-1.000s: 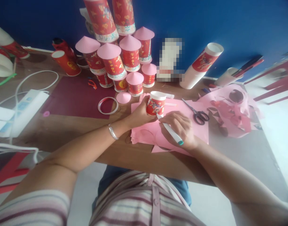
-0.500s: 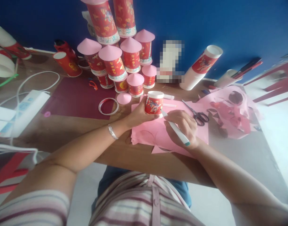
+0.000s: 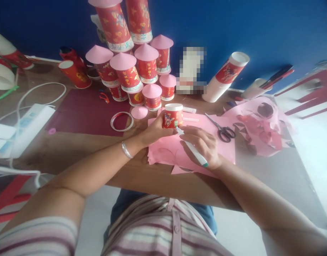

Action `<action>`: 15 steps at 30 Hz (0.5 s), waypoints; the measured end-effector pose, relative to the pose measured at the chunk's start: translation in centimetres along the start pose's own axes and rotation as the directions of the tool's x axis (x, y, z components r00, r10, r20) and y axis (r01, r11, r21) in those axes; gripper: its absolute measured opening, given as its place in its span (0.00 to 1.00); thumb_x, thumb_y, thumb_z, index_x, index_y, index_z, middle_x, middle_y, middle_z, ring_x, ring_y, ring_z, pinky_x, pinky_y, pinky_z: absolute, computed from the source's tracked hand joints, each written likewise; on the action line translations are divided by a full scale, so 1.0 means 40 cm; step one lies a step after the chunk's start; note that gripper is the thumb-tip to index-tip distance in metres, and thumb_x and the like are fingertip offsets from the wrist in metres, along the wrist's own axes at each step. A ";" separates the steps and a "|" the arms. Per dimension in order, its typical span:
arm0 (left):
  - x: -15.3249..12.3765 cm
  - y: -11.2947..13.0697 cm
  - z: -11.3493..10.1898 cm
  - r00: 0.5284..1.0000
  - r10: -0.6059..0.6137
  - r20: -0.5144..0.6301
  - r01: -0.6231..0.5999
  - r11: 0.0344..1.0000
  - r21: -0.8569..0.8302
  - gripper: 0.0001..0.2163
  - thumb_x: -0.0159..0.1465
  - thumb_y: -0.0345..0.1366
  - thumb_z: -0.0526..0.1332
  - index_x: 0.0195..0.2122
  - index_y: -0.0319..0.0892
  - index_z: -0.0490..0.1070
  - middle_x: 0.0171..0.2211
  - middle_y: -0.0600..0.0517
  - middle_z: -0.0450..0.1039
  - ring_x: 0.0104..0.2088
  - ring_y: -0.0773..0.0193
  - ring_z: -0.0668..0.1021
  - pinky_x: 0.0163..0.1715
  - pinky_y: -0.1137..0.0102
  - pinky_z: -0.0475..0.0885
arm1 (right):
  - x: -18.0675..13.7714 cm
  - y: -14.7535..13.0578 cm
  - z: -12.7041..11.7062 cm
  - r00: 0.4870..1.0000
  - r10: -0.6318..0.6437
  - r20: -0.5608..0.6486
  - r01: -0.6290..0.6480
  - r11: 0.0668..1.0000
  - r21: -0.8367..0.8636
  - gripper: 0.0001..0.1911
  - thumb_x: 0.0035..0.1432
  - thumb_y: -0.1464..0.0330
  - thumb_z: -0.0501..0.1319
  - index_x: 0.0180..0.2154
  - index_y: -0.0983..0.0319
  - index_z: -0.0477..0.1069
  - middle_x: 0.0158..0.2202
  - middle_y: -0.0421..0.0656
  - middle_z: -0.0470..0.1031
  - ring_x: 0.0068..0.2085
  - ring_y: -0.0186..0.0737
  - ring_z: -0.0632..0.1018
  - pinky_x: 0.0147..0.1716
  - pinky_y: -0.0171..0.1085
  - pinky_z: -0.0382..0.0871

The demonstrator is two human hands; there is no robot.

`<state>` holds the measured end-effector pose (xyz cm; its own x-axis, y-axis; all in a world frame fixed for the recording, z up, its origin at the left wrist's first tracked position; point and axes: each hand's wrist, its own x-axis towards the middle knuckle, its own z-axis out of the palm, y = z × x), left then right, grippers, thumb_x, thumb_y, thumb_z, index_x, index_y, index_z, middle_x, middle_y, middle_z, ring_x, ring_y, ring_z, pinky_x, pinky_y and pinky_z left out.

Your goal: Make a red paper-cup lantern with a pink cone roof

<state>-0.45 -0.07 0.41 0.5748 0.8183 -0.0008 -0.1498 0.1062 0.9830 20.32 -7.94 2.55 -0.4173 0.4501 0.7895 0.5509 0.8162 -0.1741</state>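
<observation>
A red paper cup [image 3: 173, 116] with a white rim and a printed figure is gripped from its left side by my left hand [image 3: 156, 129]. My right hand [image 3: 204, 144] is closed around a white marker [image 3: 195, 152] with a green end. The marker's tip meets the lower right of the cup, or lies very close to it. Both hands are above a stack of pink paper [image 3: 163, 153]. Black-handled scissors [image 3: 225, 133] lie just beyond my right hand.
Red paper cups with pink cone tops [image 3: 124, 73] are stacked at the back. Pink paper scraps [image 3: 267, 131] lie to the right. A white ring [image 3: 112, 121] rests on the dark red sheet [image 3: 83, 113]. A white power strip [image 3: 32, 124] with cables is at left.
The cup has turned in my left hand, so its printed figure sits further left. My right hand and the marker have moved left and slightly down along the cup.
</observation>
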 end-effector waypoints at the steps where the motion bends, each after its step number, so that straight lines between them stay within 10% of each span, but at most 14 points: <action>1: 0.000 0.001 -0.001 1.000 0.001 0.001 -0.001 1.000 0.014 0.33 0.55 0.46 0.80 0.56 0.44 0.68 0.53 0.45 0.78 0.55 0.50 0.80 0.54 0.58 0.78 | -0.001 0.000 0.001 1.000 -0.003 0.007 0.003 1.000 0.008 0.18 0.68 0.76 0.66 0.57 0.60 0.72 0.46 0.49 0.85 0.51 0.48 0.87 0.48 0.46 0.87; 15: 0.004 0.000 0.006 1.000 -0.011 0.024 0.013 0.995 -0.101 0.29 0.56 0.42 0.78 0.54 0.45 0.66 0.45 0.50 0.75 0.47 0.57 0.80 0.50 0.60 0.77 | 0.011 0.002 -0.003 0.999 -0.009 -0.044 0.005 0.996 -0.093 0.12 0.68 0.76 0.64 0.51 0.58 0.71 0.36 0.41 0.80 0.33 0.37 0.82 0.31 0.38 0.77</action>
<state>-0.17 -0.07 0.45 0.5953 0.8035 -0.0073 -0.2224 0.1736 0.9594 20.25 -7.73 2.95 -0.3905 0.4263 0.8159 0.6135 0.7813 -0.1146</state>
